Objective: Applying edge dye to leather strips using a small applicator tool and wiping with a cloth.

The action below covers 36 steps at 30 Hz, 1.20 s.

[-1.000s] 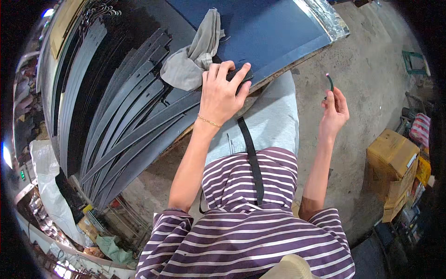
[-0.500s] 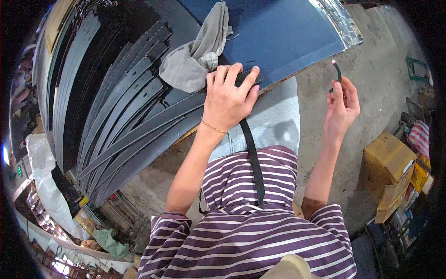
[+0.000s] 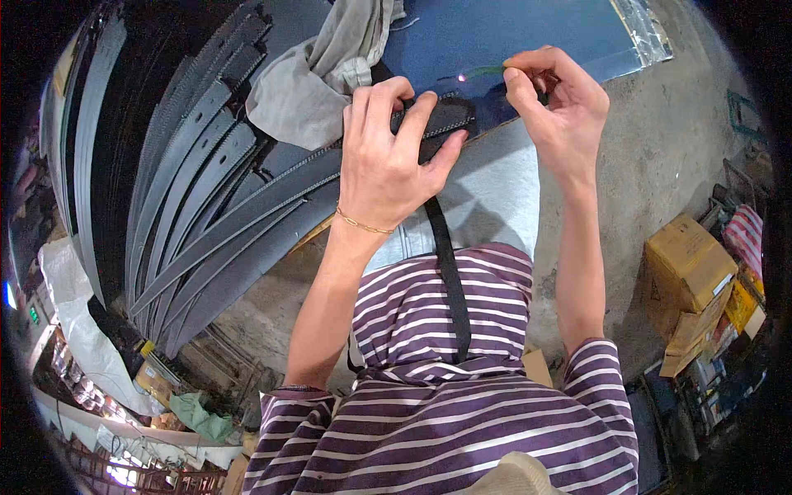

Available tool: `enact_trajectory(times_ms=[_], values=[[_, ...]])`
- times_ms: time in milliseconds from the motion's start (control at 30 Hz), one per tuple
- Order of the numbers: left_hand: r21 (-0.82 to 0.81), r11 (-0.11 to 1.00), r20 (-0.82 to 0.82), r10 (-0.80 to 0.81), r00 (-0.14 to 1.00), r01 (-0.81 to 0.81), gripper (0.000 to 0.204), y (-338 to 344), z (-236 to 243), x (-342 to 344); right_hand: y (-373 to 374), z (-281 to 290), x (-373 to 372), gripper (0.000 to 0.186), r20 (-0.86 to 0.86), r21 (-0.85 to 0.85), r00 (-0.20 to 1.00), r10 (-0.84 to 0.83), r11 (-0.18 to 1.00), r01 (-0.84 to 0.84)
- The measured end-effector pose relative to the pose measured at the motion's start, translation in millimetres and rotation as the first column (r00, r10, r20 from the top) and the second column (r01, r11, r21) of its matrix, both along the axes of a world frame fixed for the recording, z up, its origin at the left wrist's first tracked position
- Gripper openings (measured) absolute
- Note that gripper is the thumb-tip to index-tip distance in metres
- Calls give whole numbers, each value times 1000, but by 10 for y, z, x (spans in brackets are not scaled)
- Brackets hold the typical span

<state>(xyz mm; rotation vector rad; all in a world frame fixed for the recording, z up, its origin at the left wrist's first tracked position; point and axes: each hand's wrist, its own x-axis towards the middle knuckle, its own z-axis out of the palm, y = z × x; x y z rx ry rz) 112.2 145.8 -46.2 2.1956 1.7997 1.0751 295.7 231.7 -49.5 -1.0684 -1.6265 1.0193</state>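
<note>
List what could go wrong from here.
The green stick in the right hand has a bright tip that looks lit; if hot, it could scorch the dark strip or burn the nearby left hand. The grey cloth beside that hand might singe if the tip strays. The strip lies near the blue work surface's edge and could slip.

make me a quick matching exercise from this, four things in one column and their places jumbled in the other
1. cloth
2. cardboard box
3. bracelet
4. green stick

A. pinched in the right hand
B. lying on the table
C. out to the right of the right forearm
D. at the wrist of the left hand

Pairs: 1-B, 2-C, 3-D, 4-A
</note>
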Motion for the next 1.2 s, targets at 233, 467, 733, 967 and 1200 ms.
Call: enact_trajectory(times_ms=[233,467,733,967,1200], values=[[50,999,-7,-4,1000,4,34,28,-31,-13,-14,-3,-5,8,90,38,996,23,999,-26],[46,999,0,-4,1000,4,35,14,-51,-13,-16,4,7,9,162,150,985,54,986,-78],[95,995,0,-8,1000,8,35,25,-135,-20,-42,15,24,7,184,101,978,97,988,-117],[102,995,-9,-9,1000,10,36,31,-139,-28,-58,-12,36,6,98,-14,993,61,998,-60],[108,994,-12,-9,1000,10,36,30,-140,-30,-78,8,14,6,131,-6,989,70,998,-69]])
